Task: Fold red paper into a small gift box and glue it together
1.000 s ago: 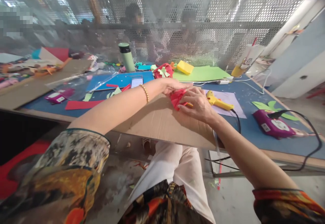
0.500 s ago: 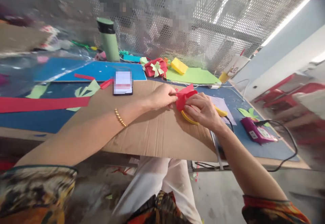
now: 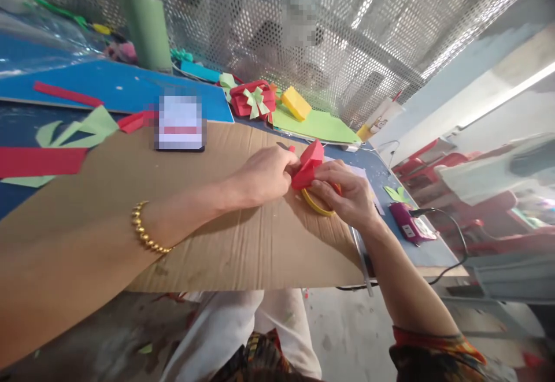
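A folded piece of red paper (image 3: pixel 313 159) is raised just above the cardboard. My right hand (image 3: pixel 347 191) pinches its right side between thumb and fingers. At its left edge, my left hand (image 3: pixel 264 177) has its fingers closed on the paper, though the fingertips are partly hidden. A small dark and red thing (image 3: pixel 286 147) shows just beyond my left fingers; its kind is unclear. Under the paper and my right hand lies a yellow ring-shaped thing (image 3: pixel 318 204), partly covered.
Cardboard (image 3: pixel 243 255) covers the table's front. A phone (image 3: pixel 180 125) stands at left, near red strips (image 3: pixel 39 162) and green paper cutouts (image 3: pixel 93 128). Behind are a green bottle (image 3: pixel 145 29), a red bowed item (image 3: pixel 251 100) and a yellow block (image 3: pixel 296 103). A corded purple box (image 3: pixel 410 223) is at right.
My view has shifted closer, so the bottle and phone sit further left. The red paper has been turned, its rounded part now upward. Both hands stay at it.
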`<act>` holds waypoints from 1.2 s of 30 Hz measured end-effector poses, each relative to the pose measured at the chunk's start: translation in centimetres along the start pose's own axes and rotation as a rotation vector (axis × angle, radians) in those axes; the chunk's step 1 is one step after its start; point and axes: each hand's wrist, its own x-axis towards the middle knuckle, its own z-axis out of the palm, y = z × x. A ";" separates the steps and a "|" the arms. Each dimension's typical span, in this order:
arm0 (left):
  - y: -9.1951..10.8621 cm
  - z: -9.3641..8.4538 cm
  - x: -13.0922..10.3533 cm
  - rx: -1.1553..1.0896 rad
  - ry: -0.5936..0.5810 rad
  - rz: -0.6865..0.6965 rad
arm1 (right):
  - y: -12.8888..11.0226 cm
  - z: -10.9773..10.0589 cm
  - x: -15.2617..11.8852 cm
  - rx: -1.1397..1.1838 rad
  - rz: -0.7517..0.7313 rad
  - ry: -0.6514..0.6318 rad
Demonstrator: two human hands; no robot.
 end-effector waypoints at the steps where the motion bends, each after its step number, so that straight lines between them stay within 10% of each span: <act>1: 0.1 0.0 0.0 0.021 -0.006 0.004 | 0.0 0.0 0.0 -0.010 -0.005 0.002; 21: 0.9 0.1 -0.7 0.365 -0.144 -0.112 | -0.6 2.2 -0.4 -0.300 -0.083 0.103; 36: -1.7 1.7 -0.7 0.316 0.122 0.019 | 0.0 3.5 0.3 -0.294 -0.118 0.152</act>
